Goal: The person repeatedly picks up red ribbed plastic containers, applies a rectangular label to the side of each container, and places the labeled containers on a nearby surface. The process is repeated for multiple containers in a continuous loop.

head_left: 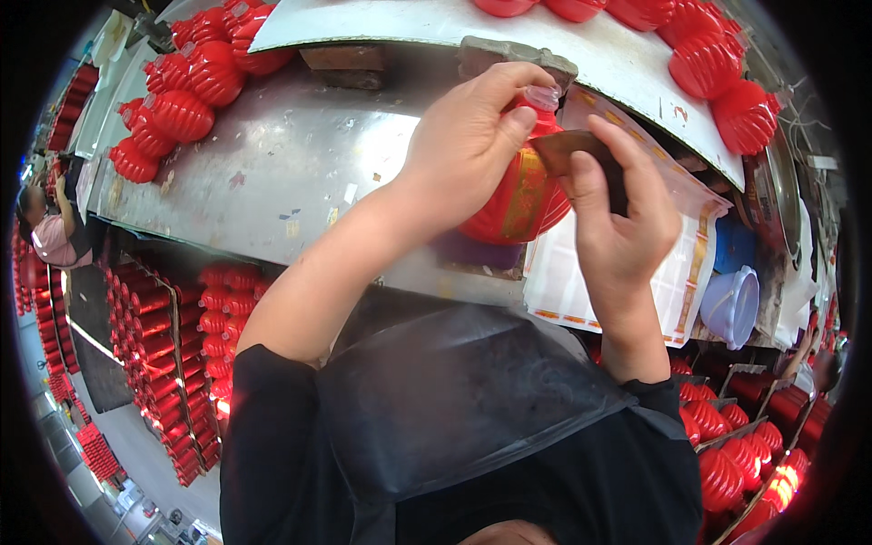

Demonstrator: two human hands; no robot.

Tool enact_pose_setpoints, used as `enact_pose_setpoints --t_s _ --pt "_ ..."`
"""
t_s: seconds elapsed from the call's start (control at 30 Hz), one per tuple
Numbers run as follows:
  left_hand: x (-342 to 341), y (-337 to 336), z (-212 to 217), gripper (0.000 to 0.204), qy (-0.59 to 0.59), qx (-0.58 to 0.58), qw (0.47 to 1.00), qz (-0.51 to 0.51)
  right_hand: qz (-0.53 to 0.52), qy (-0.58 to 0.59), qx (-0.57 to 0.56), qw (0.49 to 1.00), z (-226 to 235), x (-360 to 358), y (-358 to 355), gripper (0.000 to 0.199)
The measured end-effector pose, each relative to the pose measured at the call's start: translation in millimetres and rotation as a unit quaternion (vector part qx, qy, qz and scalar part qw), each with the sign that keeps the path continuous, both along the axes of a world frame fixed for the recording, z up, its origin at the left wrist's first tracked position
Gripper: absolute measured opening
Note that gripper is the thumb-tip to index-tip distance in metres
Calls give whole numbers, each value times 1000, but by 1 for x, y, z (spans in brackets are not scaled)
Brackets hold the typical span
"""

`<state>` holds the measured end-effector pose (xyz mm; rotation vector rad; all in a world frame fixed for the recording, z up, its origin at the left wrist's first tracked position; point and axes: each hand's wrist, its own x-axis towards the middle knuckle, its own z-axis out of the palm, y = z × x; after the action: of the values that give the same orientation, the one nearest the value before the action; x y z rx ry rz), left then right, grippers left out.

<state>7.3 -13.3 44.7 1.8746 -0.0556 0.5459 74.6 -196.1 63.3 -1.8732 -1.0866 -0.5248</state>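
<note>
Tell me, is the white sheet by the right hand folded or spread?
Spread: the white sheet lies out broad beneath the right hand, its border showing.

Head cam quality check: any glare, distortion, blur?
Head view: fisheye curves the white shelf and blackens the corners; glare on the metal worktop left of the left hand; hot highlights on red bottles at lower right; small red stacks at lower left look soft.

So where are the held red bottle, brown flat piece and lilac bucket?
Red bottle (524,195), head view: body's gold panel.
Brown flat piece (563,146), head view: left part.
Lilac bucket (723,307), head view: wall.
</note>
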Motion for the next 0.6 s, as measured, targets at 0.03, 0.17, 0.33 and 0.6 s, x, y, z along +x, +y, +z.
enact_pose_setpoints --t_s 0.03,0.17,0.33,0.6 --pt "3 2 3 27 -24 46 999 0 -31 13 -32 999 -1 -3 0 25" --pt "15 6 12 19 -18 50 998 29 -128 90 -84 984 6 14 -3 27" --pt "27 14 21 23 63 120 990 40 -7 101 107 989 9 7 5 26" --pt "36 24 34 36 146 208 966 56 -44 99 -80 991 -12 40 -6 25"
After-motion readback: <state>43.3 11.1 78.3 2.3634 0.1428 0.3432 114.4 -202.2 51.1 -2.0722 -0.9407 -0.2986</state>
